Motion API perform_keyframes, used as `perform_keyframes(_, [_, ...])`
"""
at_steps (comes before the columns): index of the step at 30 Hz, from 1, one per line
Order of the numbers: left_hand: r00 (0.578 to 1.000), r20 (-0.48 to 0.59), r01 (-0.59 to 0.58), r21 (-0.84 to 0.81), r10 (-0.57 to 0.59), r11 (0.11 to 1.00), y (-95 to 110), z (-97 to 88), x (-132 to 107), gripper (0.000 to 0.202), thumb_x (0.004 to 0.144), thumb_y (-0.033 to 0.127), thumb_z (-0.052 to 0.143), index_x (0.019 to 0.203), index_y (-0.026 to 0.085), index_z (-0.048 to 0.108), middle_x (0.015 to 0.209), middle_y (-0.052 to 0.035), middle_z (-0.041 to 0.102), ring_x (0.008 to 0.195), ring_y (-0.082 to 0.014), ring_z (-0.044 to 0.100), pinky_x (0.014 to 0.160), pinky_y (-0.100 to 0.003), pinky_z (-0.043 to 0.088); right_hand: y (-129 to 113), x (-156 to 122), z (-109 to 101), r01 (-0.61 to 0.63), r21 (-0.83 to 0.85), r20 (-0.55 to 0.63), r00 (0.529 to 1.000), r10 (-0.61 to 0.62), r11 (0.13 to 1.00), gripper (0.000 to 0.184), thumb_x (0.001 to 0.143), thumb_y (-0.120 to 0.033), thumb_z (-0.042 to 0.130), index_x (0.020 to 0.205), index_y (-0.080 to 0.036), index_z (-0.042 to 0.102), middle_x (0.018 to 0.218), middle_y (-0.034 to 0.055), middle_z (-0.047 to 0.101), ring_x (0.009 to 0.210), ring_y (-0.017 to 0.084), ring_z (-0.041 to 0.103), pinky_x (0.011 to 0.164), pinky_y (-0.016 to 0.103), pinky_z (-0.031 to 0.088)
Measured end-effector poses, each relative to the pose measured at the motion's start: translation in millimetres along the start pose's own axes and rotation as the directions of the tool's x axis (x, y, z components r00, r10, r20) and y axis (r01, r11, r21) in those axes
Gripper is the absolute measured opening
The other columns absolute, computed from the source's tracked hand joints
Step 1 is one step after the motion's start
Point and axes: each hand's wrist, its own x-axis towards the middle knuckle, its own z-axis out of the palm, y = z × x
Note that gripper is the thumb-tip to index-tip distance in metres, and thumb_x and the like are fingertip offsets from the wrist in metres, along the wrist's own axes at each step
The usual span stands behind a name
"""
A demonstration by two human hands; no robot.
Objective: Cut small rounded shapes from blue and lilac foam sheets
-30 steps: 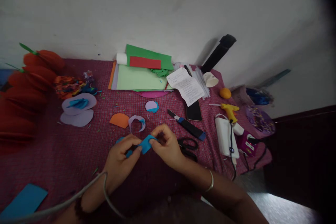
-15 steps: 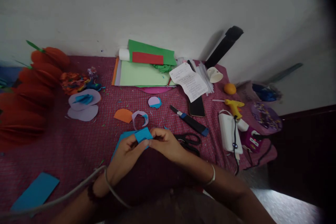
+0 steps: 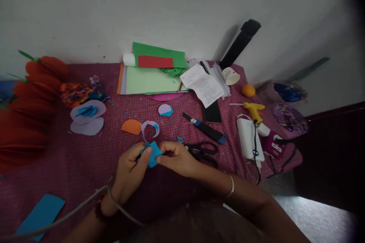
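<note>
Both of my hands meet over the red checked cloth [image 3: 71, 159] at the near middle. My left hand [image 3: 129, 172] and my right hand [image 3: 176, 157] pinch a small folded piece of blue paper [image 3: 152, 153] between their fingertips. Black scissors [image 3: 203, 151] lie just right of my right hand. A lilac paper ring with a blue edge [image 3: 150, 127] and an orange paper half-circle [image 3: 131, 126] lie just beyond my hands.
A stack of coloured paper sheets [image 3: 151, 78] lies at the wall. A utility knife [image 3: 203, 128], phone [image 3: 212, 112], written note [image 3: 202, 85], yellow glue gun [image 3: 253, 110] and white power bank [image 3: 247, 136] sit right. Orange paper pumpkins [image 3: 31, 95] stand left. A blue strip [image 3: 40, 212] lies near left.
The blue paper has gone from a bent strip to a compact folded square between my fingertips. My hands stayed close together at the same spot; the view shifted slightly.
</note>
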Motion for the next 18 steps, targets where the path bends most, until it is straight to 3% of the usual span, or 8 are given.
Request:
perform_keyframes(5, [0.998,-0.012,-0.066,0.027,0.066,0.997,2,-1.7,-3,0.034,0.089,0.034,0.046,0.058,0.02,0.047,0.058,0.0025,0.045,0.054,-0.0121,0.042,0.05,-0.024,0.037,6,1,4,0.047,0.003,0.038,0.998,-0.047,0.999,0.019,0.079,-0.028,0.066,0.07,-0.017,0.054,0.068,-0.0042,0.051,0.062,0.01,0.044,0.062,0.023,0.039])
perform_keyframes(12, [0.993,0.031,-0.113,0.028,0.112,0.993,-3,6.7,-3,0.027,0.08,0.032,0.057,0.057,0.02,0.049,0.057,0.0024,0.051,0.056,-0.0133,0.048,0.053,-0.024,0.041,2,3,-2,0.072,0.145,-0.093,0.994,-0.058,0.987,0.021,0.077,-0.034,0.069,0.076,-0.017,0.056,0.072,-0.0033,0.055,0.066,0.011,0.048,0.068,0.025,0.041])
perform_keyframes(18, [0.987,0.036,-0.162,0.123,0.158,0.979,-4,13.4,-5,0.026,0.082,0.031,0.055,0.059,0.02,0.052,0.056,0.0026,0.053,0.055,-0.0137,0.049,0.054,-0.024,0.041,-5,-1,0,0.034,0.183,-0.052,0.998,-0.025,0.982,0.026,0.075,-0.041,0.072,0.078,-0.018,0.058,0.076,-0.0026,0.059,0.071,0.013,0.053,0.076,0.029,0.044])
